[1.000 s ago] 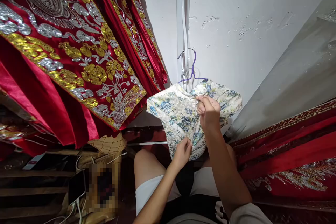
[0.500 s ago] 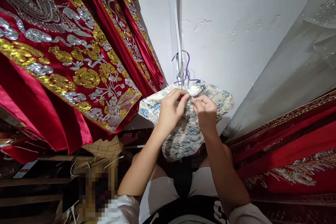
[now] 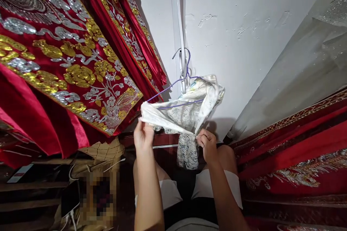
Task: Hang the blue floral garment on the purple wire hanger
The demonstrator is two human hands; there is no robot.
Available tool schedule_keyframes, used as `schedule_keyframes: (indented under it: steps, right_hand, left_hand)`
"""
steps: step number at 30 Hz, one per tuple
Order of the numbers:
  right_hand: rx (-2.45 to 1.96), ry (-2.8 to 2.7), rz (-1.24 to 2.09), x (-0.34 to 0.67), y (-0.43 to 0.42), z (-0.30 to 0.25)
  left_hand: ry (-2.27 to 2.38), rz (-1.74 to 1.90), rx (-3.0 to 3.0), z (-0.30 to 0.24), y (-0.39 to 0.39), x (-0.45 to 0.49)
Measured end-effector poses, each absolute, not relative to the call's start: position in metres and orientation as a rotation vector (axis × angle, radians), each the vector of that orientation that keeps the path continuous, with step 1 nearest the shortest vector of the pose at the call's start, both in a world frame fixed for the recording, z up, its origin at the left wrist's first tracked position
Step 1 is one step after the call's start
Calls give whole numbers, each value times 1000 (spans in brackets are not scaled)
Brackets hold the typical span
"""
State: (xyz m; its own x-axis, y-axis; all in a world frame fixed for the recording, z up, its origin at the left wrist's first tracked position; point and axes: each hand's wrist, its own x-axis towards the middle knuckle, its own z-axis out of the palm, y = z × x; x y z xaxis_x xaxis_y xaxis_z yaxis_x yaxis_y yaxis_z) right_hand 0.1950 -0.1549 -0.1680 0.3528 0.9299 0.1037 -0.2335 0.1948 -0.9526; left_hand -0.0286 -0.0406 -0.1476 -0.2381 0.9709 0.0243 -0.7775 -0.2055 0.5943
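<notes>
A small white garment with blue floral print (image 3: 187, 113) hangs on a purple wire hanger (image 3: 177, 81) hooked on a white strip running down the wall. The garment is pulled open, its pale inside showing. My left hand (image 3: 143, 135) grips its left edge, fingers closed. My right hand (image 3: 206, 144) pinches the fabric lower on the right side. The hanger's bar shows across the opened garment.
Red robes with gold and silver embroidery (image 3: 67, 54) hang close on the left. More red embroidered cloth (image 3: 295, 166) and a grey sheet (image 3: 292, 79) lie to the right. A woven basket (image 3: 103, 149), cables and wooden shelves sit at lower left. My knees in white shorts are below.
Both hands left the collar and moved down and apart, drawing the garment open and partly off the hanger. The left shoulder of the hanger now shows bare.
</notes>
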Motion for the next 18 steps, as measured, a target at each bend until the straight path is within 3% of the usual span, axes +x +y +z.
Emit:
schedule_keyframes:
  steps: [5, 11, 18]
  right_hand:
    - [-1009, -991, 1130, 199, -167, -154]
    - [-1221, -1310, 1351, 218, -176, -163]
    - [-1369, -1060, 1066, 218, -158, -188]
  left_hand:
    - [616, 1559, 246, -192, -80, -1]
    - [585, 1494, 481, -184, -96, 19]
    - [574, 1500, 875, -154, -136, 55]
